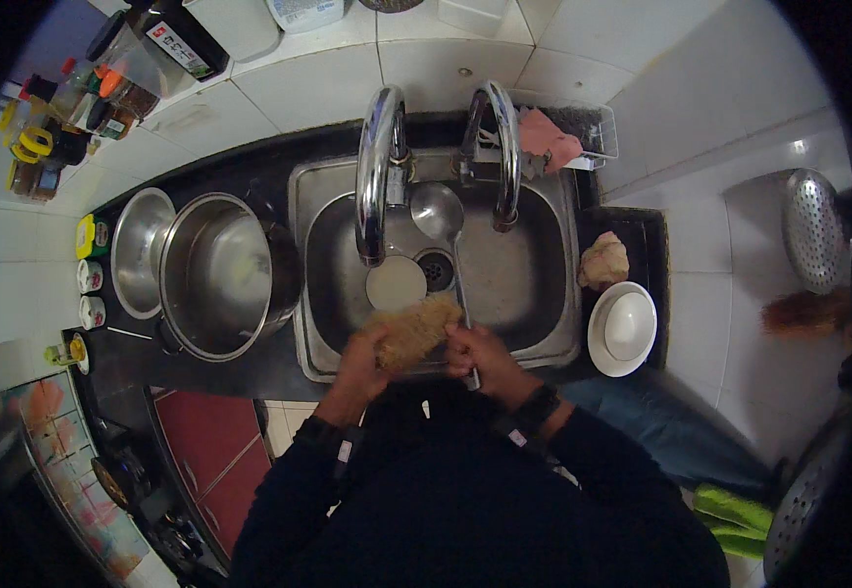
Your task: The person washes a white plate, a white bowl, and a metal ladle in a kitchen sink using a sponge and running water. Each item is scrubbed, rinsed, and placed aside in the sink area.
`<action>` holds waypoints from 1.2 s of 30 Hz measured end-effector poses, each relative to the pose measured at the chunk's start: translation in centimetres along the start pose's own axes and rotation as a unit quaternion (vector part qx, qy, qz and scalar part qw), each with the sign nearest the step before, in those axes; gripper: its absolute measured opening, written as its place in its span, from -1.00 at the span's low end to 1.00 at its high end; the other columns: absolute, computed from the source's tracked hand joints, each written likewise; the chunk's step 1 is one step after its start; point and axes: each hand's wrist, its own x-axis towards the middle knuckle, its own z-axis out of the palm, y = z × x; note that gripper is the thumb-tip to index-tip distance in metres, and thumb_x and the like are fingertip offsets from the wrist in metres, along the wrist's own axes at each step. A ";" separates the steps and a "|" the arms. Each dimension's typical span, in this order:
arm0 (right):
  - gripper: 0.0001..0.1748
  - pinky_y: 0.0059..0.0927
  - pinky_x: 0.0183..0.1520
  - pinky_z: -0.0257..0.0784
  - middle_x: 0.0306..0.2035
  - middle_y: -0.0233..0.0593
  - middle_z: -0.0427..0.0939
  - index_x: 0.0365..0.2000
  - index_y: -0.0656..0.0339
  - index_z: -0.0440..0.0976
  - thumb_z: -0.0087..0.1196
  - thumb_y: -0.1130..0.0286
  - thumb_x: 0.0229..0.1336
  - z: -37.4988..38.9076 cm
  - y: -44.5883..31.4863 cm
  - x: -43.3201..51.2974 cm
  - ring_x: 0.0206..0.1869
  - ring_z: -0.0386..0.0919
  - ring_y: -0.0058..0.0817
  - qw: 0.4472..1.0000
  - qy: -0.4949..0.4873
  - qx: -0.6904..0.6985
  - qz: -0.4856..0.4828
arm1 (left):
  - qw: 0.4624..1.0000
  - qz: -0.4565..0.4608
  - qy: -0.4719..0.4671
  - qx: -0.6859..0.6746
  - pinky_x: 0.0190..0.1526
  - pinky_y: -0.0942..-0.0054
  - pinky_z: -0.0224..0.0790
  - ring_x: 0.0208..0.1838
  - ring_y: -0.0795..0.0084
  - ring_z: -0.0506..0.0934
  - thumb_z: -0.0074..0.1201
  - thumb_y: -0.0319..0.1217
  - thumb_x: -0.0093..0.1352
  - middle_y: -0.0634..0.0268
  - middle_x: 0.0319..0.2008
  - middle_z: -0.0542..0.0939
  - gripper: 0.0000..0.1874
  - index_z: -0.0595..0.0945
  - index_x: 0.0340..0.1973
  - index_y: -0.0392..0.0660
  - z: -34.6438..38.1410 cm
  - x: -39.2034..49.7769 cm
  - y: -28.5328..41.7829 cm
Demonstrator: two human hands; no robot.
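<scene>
My left hand (358, 369) grips a tan, fibrous scrubber that looks like a loofah (413, 332) over the front of the steel sink (525, 287). In my right hand (486, 360) is the handle of a metal ladle (436, 212); these fingers also meet the loofah's right end. The ladle's bowl points away from me, between two faucets. Beyond the loofah, a round whitish dish (395, 282) sits in the sink, left of the drain (434, 270). Whether the dish holds cloudy liquid, I cannot tell.
Two curved chrome faucets (380, 184) (508, 169) overhang the sink. A large steel pot (216, 275) and a metal basin (130, 253) stand left. Stacked white bowls (623, 328) and a crumpled cloth (604, 262) lie right. A wire rack (606, 128) holds a pink cloth (549, 140).
</scene>
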 end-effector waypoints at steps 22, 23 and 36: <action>-0.90 -0.64 -0.67 0.04 -0.61 -0.52 0.17 -0.16 0.10 0.31 -0.09 0.36 0.36 3.3 -1.9 -3.8 -0.70 0.09 -0.76 0.984 -0.105 -0.013 0.143 | 0.715 0.452 0.080 0.527 0.11 0.29 0.30 0.05 0.12 0.50 -0.08 -0.39 0.41 -0.03 0.00 0.52 -0.53 0.36 0.22 -0.28 3.3 6.0 0.9; -0.91 -0.65 -0.67 0.03 -0.62 -0.53 0.16 -0.17 0.10 0.32 -0.09 0.38 0.36 3.5 -1.8 -3.7 -0.71 0.07 -0.77 0.985 -0.097 -0.012 0.143 | 0.777 0.404 0.047 0.481 0.10 0.33 0.30 0.03 0.22 0.50 -0.08 -0.38 0.42 0.01 -0.03 0.54 -0.52 0.35 0.22 -0.29 3.5 5.6 1.0; -0.89 -0.64 -0.67 0.04 -0.63 -0.53 0.18 -0.17 0.05 0.33 -0.06 0.31 0.35 3.7 -1.8 -4.0 -0.72 0.08 -0.77 0.979 -0.096 -0.012 0.179 | 0.852 0.421 -0.075 0.301 0.09 0.38 0.32 0.05 0.28 0.49 -0.12 -0.41 0.44 0.07 0.05 0.50 -0.56 0.38 0.24 -0.16 3.9 4.6 2.0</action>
